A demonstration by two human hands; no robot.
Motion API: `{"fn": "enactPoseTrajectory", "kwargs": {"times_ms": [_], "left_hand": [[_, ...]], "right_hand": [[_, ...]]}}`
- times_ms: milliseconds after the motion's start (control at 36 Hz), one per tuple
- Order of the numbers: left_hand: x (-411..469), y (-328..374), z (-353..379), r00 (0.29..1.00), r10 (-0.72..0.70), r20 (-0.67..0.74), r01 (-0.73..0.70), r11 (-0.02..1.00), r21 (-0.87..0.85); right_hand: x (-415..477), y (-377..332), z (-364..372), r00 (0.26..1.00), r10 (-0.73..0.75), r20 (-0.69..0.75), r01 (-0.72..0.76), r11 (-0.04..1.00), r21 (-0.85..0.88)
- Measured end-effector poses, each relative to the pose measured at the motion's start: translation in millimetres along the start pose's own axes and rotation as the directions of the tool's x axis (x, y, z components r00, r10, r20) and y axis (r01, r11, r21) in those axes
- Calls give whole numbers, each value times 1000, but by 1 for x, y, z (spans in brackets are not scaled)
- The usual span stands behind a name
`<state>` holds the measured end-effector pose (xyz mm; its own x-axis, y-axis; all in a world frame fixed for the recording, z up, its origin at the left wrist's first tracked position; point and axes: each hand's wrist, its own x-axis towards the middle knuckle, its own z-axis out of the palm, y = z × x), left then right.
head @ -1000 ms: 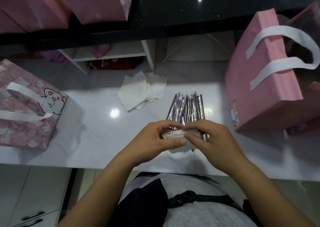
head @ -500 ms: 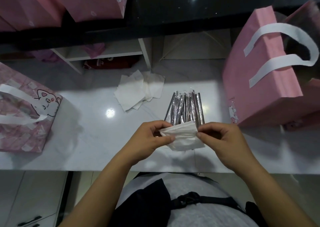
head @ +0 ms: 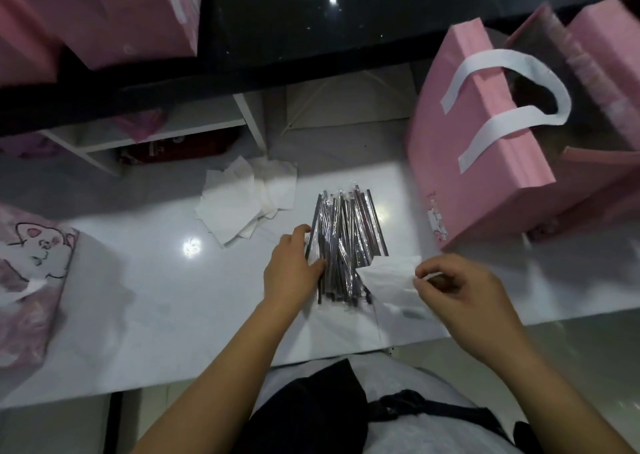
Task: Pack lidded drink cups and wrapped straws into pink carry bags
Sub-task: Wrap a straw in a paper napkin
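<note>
progress: no straw or napkin has gone into a bag yet, by the look of it; the step in hand seems to be pairing a straw with a napkin.
cups: no lidded cups in view; the mouth of the pink carry bag (head: pixel 485 163) is dark, so i cannot tell whether any are inside.
left to do: lift a straw from the pile, join it with the napkin, and drop both into a bag.
left hand (head: pixel 289 270): thumb and fingers curl onto the near-left edge of the wrapped straws (head: pixel 346 239), a narrow grip closing on a few of them; none is lifted clear.
right hand (head: pixel 464 291): thumb and forefinger pinch the corner of a single napkin (head: pixel 388 275), the other fingers loosely curled; the napkin trails from the pinch toward the left hand and overlaps the near end of the straw pile.
task's things: the straw pile lies on the white counter (head: pixel 156 298) between the two hands; the pink carry bag stands just beyond the right hand.
around: a stack of loose napkins (head: pixel 242 204) sits beyond the left hand; a cat-print bag (head: pixel 31 280) is well off to its left.
</note>
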<state>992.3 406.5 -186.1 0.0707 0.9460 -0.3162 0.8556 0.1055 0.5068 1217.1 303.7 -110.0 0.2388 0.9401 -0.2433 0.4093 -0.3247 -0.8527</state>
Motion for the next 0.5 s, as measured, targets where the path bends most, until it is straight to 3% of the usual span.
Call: {"fn": "enactPoseTrajectory", "kwargs": {"times_ms": [167, 500], "left_hand": [[7, -2, -2, 1000, 11, 19, -11, 1000, 2], [10, -16, -20, 991, -136, 18, 132, 983, 127]], "right_hand": [[-3, 1, 0, 1000, -4, -15, 3, 999, -46], [2, -3, 1, 1000, 26, -11, -27, 999, -45]]}}
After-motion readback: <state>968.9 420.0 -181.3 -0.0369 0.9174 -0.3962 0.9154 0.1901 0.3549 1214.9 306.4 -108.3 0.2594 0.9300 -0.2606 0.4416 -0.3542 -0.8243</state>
